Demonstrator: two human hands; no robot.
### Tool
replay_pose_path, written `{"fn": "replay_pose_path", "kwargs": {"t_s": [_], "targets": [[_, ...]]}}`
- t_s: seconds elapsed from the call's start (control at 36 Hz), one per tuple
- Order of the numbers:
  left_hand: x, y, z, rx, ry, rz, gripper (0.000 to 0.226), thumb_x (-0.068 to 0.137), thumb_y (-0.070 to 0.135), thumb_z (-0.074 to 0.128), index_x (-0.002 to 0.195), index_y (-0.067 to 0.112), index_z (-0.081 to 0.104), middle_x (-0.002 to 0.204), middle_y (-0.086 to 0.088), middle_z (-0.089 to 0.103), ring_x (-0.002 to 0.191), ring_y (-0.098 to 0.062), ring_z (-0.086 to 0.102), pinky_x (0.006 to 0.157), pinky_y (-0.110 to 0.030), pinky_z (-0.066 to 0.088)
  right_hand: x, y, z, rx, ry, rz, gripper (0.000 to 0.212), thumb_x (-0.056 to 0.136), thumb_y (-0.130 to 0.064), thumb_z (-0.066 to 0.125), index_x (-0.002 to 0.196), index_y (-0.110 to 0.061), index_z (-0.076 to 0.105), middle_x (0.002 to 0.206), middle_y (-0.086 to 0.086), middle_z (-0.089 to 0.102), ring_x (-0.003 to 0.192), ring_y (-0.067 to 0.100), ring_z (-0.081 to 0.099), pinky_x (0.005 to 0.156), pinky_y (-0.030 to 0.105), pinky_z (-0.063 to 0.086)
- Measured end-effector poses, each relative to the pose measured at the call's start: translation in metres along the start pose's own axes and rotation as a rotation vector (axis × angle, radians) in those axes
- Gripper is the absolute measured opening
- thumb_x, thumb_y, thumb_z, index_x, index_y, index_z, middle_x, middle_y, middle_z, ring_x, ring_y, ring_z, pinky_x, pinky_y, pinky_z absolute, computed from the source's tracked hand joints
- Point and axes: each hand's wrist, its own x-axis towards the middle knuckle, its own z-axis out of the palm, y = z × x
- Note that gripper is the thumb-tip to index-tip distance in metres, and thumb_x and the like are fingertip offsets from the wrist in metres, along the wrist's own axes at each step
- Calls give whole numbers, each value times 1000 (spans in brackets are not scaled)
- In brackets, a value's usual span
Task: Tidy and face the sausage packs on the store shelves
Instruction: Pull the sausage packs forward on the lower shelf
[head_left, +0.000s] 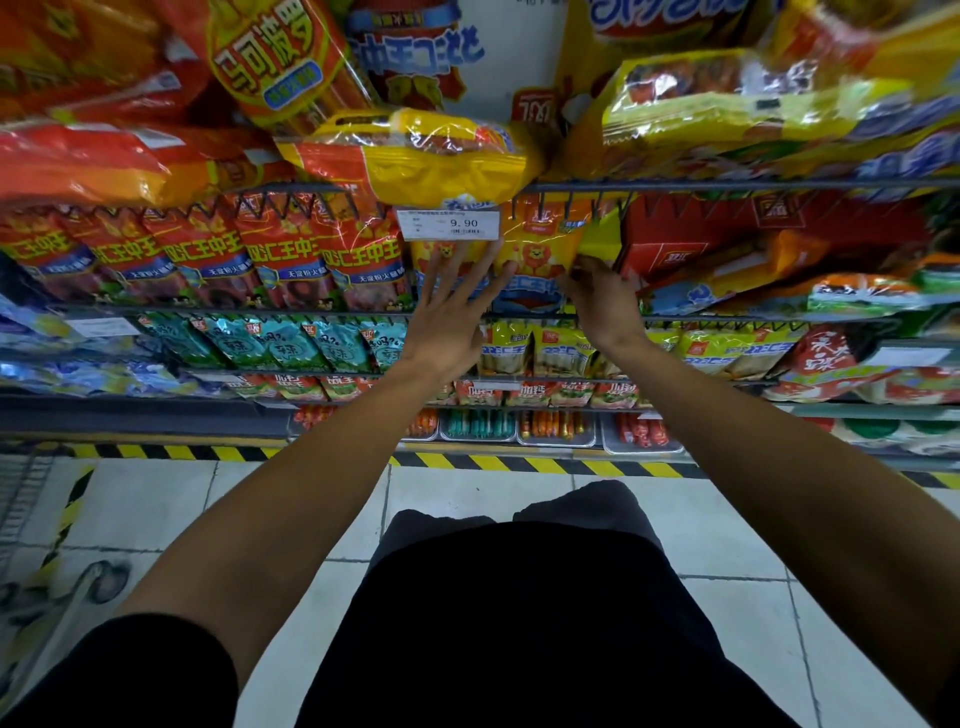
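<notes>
the left hand (451, 306) presses spread fingers flat on the yellow lion sausage packs (540, 249) on the middle shelf; the right hand (602, 296) seemingly pinches one's edge. red packs (249, 254) beside stand faced; top-shelf packs (441, 156) overhang, untidied.

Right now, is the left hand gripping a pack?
No, the left hand lies open, fingers straight against the yellow lion pack.

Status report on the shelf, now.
Left hand open, fingers flat on the yellow lion pack. Right hand gripping that pack's right edge. Price tag hangs just above; nothing blocking.
</notes>
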Motion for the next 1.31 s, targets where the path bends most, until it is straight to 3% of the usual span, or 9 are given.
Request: {"fn": "replay_pose_path", "kwargs": {"t_s": [0.25, 0.36, 0.47, 0.67, 0.92, 1.06, 1.14, 1.19, 1.31], "targets": [[-6, 4, -12, -244, -32, 7, 78, 103, 16, 55, 167, 28, 13, 175, 5, -8, 160, -29, -15, 127, -48, -9, -41, -9, -14, 64, 104, 41, 25, 105, -19, 58, 129, -12, 65, 122, -5, 68, 106, 26, 68, 86, 45, 55], [-12, 15, -17, -365, -46, 64, 65, 103, 13, 57, 162, 17, 32, 173, -4, 15, 161, -33, 4, 128, -55, 19, -72, 9, -35, 64, 228, 152, 41, 103, -21, 63, 143, -14, 56, 133, 8, 67, 108, 26, 66, 90, 35, 52], [-2, 47, -24, -491, -155, 117, 62, 103, 12, 56, 161, 16, 35, 170, -6, 25, 158, -32, 17, 124, -52, 29, -86, 30, -62, 219, 352, 317, 41, 101, -12, 65, 140, -5, 55, 136, 10, 63, 127, 25, 59, 108, 36, 47], [49, 131, -26, -739, -251, -13, 68, 105, 22, 60, 164, 27, 27, 167, -1, 32, 149, -23, 36, 114, -41, 43, -76, 54, -96, 395, 315, 436, 49, 99, -7, 66, 144, -2, 47, 138, 13, 61, 129, 26, 57, 111, 32, 43], [106, 188, -5, -714, -281, -267, 79, 103, 37, 63, 165, 26, 17, 166, -11, 33, 148, -33, 38, 109, -47, 45, -61, 68, -114, 547, 224, 328, 40, 98, 3, 63, 136, 2, 52, 115, 7, 63, 104, 18, 64, 70, 4, 47], [117, 197, 7, -804, -123, -484, 61, 98, 39, 70, 149, 13, 49, 141, -15, 60, 124, -35, 60, 87, -41, 52, -69, 76, -115, 540, 73, 207, 44, 98, 8, 60, 140, 3, 51, 128, 7, 62, 114, 10, 63, 101, 18, 51], [116, 190, 7, -917, -15, -593, 51, 95, 37, 75, 136, 11, 61, 129, -11, 70, 115, -32, 65, 82, -31, 47, -66, 79, -114, 443, 47, 156, 37, 96, 6, 61, 133, 0, 62, 124, 5, 66, 102, -11, 62, 97, 10, 49], [113, 183, 7, -951, -17, -593, 50, 92, 34, 78, 133, 10, 65, 131, -10, 70, 119, -30, 65, 91, -31, 48, -62, 81, -114, 439, 97, 165, 34, 95, 7, 62, 128, 3, 62, 123, 12, 67, 103, -1, 63, 92, 8, 49], [102, 174, 0, -1063, 22, -619, 47, 83, 32, 87, 121, 10, 72, 121, -7, 75, 114, -24, 67, 96, -35, 52, -58, 80, -112, 452, 137, 199, 45, 97, -5, 69, 137, -2, 49, 129, 15, 63, 114, 21, 62, 104, 38, 50]]}}
